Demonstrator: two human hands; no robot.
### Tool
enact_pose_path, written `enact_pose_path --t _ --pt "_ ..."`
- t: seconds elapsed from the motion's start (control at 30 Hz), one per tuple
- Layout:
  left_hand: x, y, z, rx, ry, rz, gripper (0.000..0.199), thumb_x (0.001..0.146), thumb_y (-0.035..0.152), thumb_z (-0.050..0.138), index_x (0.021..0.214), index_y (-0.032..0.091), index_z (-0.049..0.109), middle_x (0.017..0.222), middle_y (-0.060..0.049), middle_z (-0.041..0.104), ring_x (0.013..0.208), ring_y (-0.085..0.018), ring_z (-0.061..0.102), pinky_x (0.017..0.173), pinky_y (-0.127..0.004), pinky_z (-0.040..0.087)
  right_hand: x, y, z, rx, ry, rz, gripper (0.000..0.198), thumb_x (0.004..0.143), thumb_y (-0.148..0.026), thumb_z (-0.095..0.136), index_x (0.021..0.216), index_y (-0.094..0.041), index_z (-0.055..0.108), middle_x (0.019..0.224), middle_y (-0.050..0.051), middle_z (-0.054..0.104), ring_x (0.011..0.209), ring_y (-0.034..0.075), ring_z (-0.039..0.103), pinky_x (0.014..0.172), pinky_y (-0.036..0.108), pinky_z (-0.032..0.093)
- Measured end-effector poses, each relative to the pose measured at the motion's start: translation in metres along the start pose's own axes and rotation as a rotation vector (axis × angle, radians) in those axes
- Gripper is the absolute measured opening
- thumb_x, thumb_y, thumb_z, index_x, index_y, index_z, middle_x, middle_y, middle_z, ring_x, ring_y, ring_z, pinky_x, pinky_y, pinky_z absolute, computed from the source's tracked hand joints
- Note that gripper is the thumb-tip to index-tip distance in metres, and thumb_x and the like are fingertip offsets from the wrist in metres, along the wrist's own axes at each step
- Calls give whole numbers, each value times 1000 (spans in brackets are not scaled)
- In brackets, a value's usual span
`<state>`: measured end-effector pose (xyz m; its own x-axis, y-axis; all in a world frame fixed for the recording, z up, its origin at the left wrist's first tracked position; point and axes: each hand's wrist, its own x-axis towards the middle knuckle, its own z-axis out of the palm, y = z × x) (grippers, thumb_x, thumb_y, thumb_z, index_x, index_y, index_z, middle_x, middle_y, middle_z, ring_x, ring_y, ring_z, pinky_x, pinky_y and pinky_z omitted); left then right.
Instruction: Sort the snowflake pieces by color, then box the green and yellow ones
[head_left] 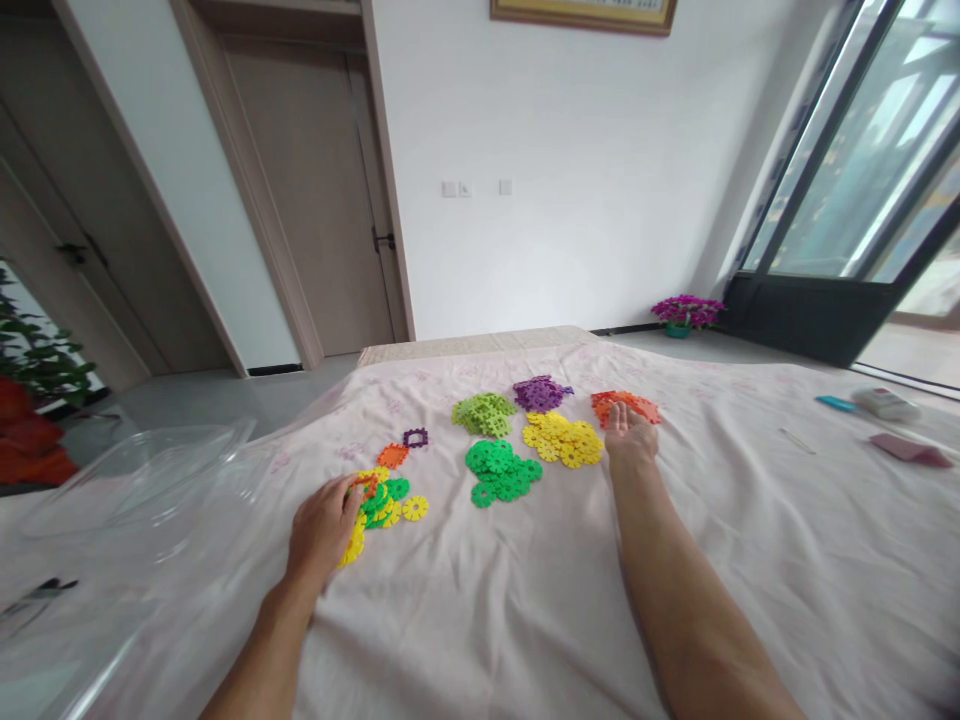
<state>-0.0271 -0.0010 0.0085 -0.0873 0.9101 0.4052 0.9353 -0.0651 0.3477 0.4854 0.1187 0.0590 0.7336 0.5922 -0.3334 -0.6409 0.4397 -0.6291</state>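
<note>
My left hand is at the left edge of a mixed pile of yellow and green snowflake building discs. Its fingers are bent together at an orange plastic piece, their tips partly hidden. Just beyond lie an orange square piece and a purple square frame. My right hand is at the near edge of an orange pile, palm turned up and fingers stretched, with nothing visible in it. Close by are piles of yellow discs, purple pieces, light green pieces and green discs.
A pale cloth with wrinkles covers the table. Clear plastic containers stand at the left. At the right lie a blue item, a white packet, a thin stick and a pink item.
</note>
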Motion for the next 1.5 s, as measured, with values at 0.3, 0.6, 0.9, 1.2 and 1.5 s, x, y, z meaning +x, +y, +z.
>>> enact_pose_path --t 0.3,0.6,0.9,1.2,1.5 --pt "-1 4 -2 -10 -10 -29 41 96 39 34 119 22 64 127 -5 67 119 -20 59 105 -32 41 -8 -15 9 -45 -35 137 27 84 -2 30 89 -14 53 102 8 59 72 7 65 51 13 54" --pt "-1 6 -4 -11 -2 -30 40 96 38 35 118 22 64 127 -6 67 119 -20 59 105 -34 40 -109 39 46 -304 -617 206 27 78 -2 60 101 -16 59 93 4 67 67 7 63 55 13 54" --pt "-1 9 -5 -12 -6 -35 39 97 39 36 118 23 65 126 -6 67 118 -20 59 105 -35 40 -238 122 0 -1328 -1546 -358 22 82 -31 68 100 -19 73 95 5 72 81 16 64 74 27 49" --pt "-2 10 -6 -7 11 -31 38 96 37 36 119 23 64 126 -6 67 117 -20 60 105 -33 40 -273 121 -21 -1730 -1707 -1000 24 97 -36 52 99 -20 70 104 10 65 102 21 57 78 27 45" --pt "-1 5 -2 -23 10 -26 37 96 37 37 118 24 64 126 -5 68 117 -19 60 105 -32 39 -216 108 7 -1614 -1282 -892 31 101 -30 39 111 -25 68 110 4 71 99 18 64 80 25 42"
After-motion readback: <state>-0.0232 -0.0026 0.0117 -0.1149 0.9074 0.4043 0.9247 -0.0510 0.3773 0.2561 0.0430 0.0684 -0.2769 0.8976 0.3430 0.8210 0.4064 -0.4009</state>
